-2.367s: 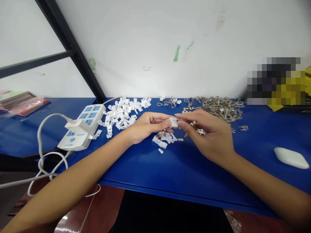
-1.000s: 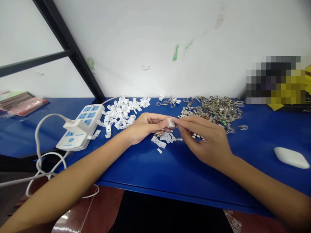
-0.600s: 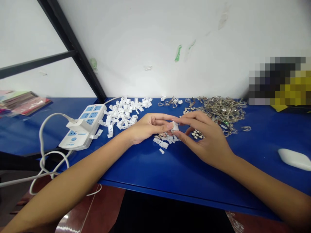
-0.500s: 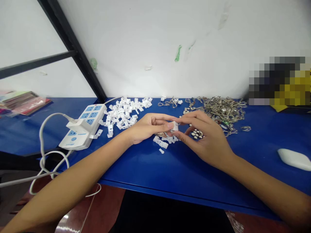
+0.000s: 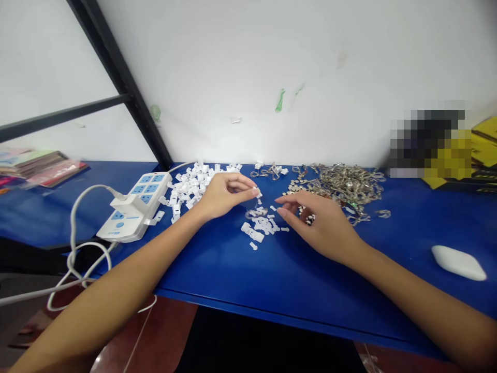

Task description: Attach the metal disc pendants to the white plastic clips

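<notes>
My left hand is closed in a pinch, with a small white plastic piece at its thumb and fingertips. To its right, my right hand is open, the thumb and forefinger apart with nothing visible between them. Between and below the hands lies a scatter of small flat white pieces. A longer white plastic part rests at its near edge. Behind my left hand spreads a heap of white plastic housings. Small round button-like pieces lie behind my right hand, some partly hidden by its fingers.
A tangled pile of wired parts lies at the back right. A white power strip with a plugged-in adapter and looping cable stands left. A white rounded object sits far right, and yellow-and-black boxes stand behind it.
My hands have come apart from the white piece they both held. The left moved slightly left and keeps a white piece; the right let go and opened. The view shifted slightly.
</notes>
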`<state>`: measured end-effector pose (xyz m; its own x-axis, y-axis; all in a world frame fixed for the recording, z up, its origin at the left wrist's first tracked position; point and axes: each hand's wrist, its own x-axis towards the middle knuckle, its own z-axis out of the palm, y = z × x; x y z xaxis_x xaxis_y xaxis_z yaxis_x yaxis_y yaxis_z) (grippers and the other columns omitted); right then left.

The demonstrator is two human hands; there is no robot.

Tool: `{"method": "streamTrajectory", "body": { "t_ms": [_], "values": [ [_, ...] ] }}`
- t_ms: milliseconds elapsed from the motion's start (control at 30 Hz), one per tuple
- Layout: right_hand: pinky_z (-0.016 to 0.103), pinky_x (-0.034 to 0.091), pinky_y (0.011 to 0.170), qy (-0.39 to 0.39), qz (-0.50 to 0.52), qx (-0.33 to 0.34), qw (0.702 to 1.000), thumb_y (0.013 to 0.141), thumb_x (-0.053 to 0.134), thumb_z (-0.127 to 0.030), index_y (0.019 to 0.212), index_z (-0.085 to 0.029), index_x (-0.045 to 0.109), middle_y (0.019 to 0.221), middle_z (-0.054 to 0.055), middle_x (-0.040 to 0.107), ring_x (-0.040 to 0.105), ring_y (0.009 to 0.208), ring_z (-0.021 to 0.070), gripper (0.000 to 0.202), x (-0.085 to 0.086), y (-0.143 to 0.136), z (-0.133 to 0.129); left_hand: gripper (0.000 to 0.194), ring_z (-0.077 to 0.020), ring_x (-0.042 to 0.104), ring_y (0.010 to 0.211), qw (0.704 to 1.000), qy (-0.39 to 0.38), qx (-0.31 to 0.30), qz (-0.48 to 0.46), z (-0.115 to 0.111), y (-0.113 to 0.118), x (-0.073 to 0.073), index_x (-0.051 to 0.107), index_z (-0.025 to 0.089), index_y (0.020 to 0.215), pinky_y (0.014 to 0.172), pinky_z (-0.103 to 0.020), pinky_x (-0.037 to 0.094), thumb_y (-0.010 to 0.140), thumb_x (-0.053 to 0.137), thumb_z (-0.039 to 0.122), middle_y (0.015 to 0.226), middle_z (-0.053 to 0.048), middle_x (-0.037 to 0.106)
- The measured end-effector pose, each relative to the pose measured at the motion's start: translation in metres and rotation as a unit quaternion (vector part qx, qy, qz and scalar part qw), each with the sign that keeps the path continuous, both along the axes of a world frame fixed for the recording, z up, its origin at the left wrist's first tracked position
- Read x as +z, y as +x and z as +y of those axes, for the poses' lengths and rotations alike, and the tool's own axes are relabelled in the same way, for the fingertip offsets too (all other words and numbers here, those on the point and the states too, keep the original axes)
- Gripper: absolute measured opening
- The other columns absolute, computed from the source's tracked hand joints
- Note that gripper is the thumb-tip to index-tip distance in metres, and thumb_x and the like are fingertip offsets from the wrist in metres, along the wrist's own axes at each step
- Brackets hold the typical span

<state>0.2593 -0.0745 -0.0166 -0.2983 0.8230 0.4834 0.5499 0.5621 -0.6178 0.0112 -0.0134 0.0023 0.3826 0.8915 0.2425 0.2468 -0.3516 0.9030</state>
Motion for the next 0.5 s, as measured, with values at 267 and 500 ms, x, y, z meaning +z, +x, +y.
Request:
{"method": "streamTrajectory", "body": {
  "t_ms": [267, 500],
  "values": [
    [0.031, 0.059, 0.054, -0.154, 0.152, 0.022, 0.976, 0.089, 0.073, -0.049, 0.107, -0.025, 0.078, 0.095, 0.005, 0.079, 0.073, 0.078, 0.0210, 0.030, 0.008, -0.022, 0.000, 0.022, -0.0212, 0.075, 0.090, 0.997, 0.001, -0.071, -0.043, -0.013, 0.017, -0.006, 0.079, 0.025, 0.102, 0.083, -0.038, 0.062, 0.085, 0.081, 0.039, 0.099, -0.007, 0.080],
    [0.040, 0.058, 0.071, -0.061, 0.036, -0.066, 0.995, 0.088, 0.073, -0.051, 0.099, -0.022, 0.079, 0.088, 0.006, 0.078, 0.070, 0.079, 0.0226, 0.031, 0.026, -0.020, 0.051, 0.035, -0.0157, 0.070, 0.072, 0.996, 0.069, 0.052, 0.000, -0.001, 0.009, -0.011, 0.077, 0.024, 0.118, 0.067, -0.032, 0.058, 0.094, 0.068, 0.048, 0.097, -0.007, 0.078]
  ]
}}
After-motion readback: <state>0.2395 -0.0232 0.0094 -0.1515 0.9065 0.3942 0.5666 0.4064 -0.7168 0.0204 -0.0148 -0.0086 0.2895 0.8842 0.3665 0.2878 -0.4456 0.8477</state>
